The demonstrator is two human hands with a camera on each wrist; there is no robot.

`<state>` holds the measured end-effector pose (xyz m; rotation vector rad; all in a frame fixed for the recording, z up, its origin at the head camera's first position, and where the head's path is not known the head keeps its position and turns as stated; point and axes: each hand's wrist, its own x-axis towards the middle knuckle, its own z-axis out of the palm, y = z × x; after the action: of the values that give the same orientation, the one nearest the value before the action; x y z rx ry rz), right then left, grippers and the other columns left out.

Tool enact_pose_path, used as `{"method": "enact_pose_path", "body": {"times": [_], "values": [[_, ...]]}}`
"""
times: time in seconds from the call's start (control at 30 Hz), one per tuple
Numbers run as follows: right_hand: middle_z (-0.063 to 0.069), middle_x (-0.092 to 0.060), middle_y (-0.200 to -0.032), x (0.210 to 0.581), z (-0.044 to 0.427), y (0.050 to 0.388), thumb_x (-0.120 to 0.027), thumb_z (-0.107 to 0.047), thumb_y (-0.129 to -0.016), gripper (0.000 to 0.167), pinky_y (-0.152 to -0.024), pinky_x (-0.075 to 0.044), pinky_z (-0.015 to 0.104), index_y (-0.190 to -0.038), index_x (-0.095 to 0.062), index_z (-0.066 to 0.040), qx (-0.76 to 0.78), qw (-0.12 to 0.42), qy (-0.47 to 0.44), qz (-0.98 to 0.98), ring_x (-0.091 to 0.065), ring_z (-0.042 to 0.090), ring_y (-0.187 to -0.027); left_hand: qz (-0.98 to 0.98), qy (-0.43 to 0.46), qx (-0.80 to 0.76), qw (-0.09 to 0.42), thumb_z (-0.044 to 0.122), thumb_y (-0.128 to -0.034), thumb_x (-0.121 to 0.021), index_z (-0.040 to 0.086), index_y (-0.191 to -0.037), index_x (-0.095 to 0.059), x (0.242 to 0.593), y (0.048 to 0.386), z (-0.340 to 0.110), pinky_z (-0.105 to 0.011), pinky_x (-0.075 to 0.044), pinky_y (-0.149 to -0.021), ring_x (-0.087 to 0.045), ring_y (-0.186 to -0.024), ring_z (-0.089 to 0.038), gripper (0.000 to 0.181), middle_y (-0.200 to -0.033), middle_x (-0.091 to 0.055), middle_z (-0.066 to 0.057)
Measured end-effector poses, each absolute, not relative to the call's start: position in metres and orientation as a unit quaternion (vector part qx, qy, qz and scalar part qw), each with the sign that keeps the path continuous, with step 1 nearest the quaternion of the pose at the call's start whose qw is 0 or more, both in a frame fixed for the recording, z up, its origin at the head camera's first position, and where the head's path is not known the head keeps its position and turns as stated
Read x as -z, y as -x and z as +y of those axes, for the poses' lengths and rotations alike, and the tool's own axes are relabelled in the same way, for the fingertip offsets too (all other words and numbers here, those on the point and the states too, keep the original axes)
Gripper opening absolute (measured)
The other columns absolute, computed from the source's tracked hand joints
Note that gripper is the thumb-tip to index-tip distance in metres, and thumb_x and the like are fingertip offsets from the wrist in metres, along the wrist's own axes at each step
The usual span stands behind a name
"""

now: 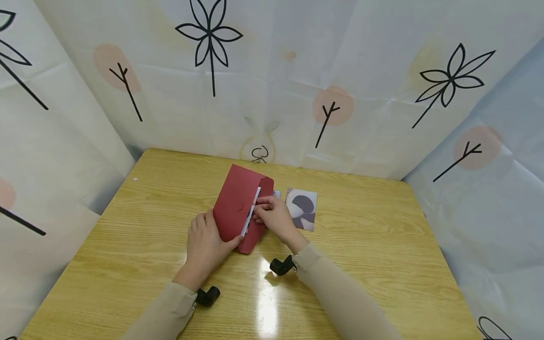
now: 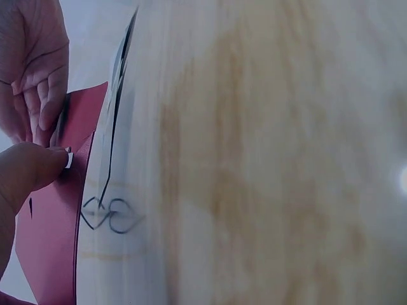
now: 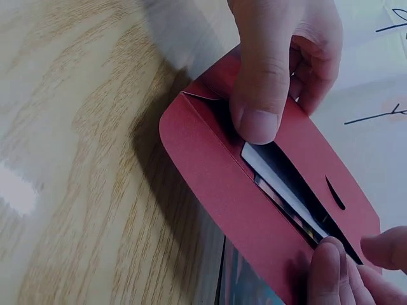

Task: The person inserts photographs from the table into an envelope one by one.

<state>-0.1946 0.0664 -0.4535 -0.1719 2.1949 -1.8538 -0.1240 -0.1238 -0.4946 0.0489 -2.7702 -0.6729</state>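
A red envelope point(image 1: 233, 198) is held tilted above the table, its flap open toward the right. My left hand point(image 1: 206, 241) grips its lower left side, the thumb at the mouth's lower end, as the right wrist view shows with the thumb pressing by the opening point(image 3: 257, 124). White-edged cards point(image 3: 286, 184) stand inside the mouth. My right hand point(image 1: 274, 215) is at the opening, its fingertips point(image 3: 327, 248) against the cards' edge and the flap; whether they pinch a card is unclear. In the left wrist view the envelope point(image 2: 54, 229) stands at the left edge.
A grey and white picture card point(image 1: 302, 208) lies on the wooden table point(image 1: 382, 245) right of the envelope. Part of another card point(image 1: 277, 193) shows behind the right hand. Patterned white cloth point(image 1: 263, 85) hangs behind and on both sides.
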Motion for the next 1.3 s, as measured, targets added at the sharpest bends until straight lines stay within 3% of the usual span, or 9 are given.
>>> {"method": "enact_pose_path", "body": {"times": [0.23, 0.4, 0.6, 0.87, 1.07, 1.3], "values": [[0.024, -0.063, -0.111, 0.438, 0.081, 0.194, -0.061, -0.022, -0.096, 0.043, -0.08, -0.053, 0.051, -0.133, -0.054, -0.001, 0.623, 0.168, 0.084, 0.759, -0.064, 0.042, -0.094, -0.961, -0.023, 0.24, 0.138, 0.059, -0.0631, -0.081, -0.012, -0.131, -0.037, 0.493, 0.124, -0.126, -0.052, -0.037, -0.089, -0.042, -0.104, -0.04, 0.107, -0.115, -0.044, -0.027], [0.013, -0.063, -0.112, 0.439, 0.124, 0.205, -0.067, -0.042, -0.09, 0.056, -0.081, -0.052, 0.05, -0.134, -0.053, -0.01, 0.574, 0.121, 0.089, 0.805, -0.063, 0.036, -0.098, -0.958, -0.029, 0.25, 0.135, 0.057, -0.0641, -0.081, -0.012, -0.132, -0.037, 0.492, 0.124, -0.13, -0.053, -0.037, -0.09, -0.041, -0.107, -0.04, 0.106, -0.117, -0.044, -0.027], [0.009, -0.061, -0.114, 0.446, 0.176, 0.211, -0.069, -0.054, -0.084, 0.071, -0.079, -0.053, 0.042, -0.135, -0.051, -0.009, 0.496, 0.072, 0.051, 0.864, -0.06, 0.024, -0.102, -0.958, -0.038, 0.255, 0.128, 0.058, -0.0645, -0.081, -0.012, -0.133, -0.038, 0.493, 0.123, -0.135, -0.054, -0.037, -0.09, -0.041, -0.108, -0.041, 0.107, -0.12, -0.043, -0.027], [0.013, -0.056, -0.12, 0.458, 0.205, 0.221, -0.071, -0.057, -0.08, 0.082, -0.087, -0.049, 0.043, -0.138, -0.045, -0.005, 0.459, 0.069, -0.022, 0.885, -0.058, 0.028, -0.106, -0.958, -0.037, 0.252, 0.131, 0.058, -0.0644, -0.081, -0.012, -0.131, -0.038, 0.492, 0.124, -0.139, -0.053, -0.036, -0.09, -0.041, -0.107, -0.042, 0.106, -0.117, -0.044, -0.027], [0.016, -0.051, -0.124, 0.467, 0.209, 0.228, -0.073, -0.054, -0.08, 0.081, -0.094, -0.044, 0.045, -0.136, -0.044, -0.003, 0.453, 0.066, -0.057, 0.887, -0.052, 0.031, -0.111, -0.959, -0.037, 0.249, 0.127, 0.058, -0.0648, -0.08, -0.012, -0.131, -0.038, 0.493, 0.125, -0.141, -0.052, -0.036, -0.089, -0.04, -0.106, -0.041, 0.106, -0.117, -0.043, -0.027], [0.018, -0.047, -0.129, 0.477, 0.21, 0.238, -0.073, -0.048, -0.082, 0.081, -0.095, -0.041, 0.043, -0.136, -0.042, 0.003, 0.45, 0.113, -0.073, 0.883, -0.047, 0.028, -0.111, -0.959, -0.041, 0.251, 0.121, 0.057, -0.0654, -0.08, -0.013, -0.132, -0.037, 0.492, 0.125, -0.142, -0.053, -0.036, -0.089, -0.04, -0.107, -0.041, 0.106, -0.119, -0.043, -0.027]]}}
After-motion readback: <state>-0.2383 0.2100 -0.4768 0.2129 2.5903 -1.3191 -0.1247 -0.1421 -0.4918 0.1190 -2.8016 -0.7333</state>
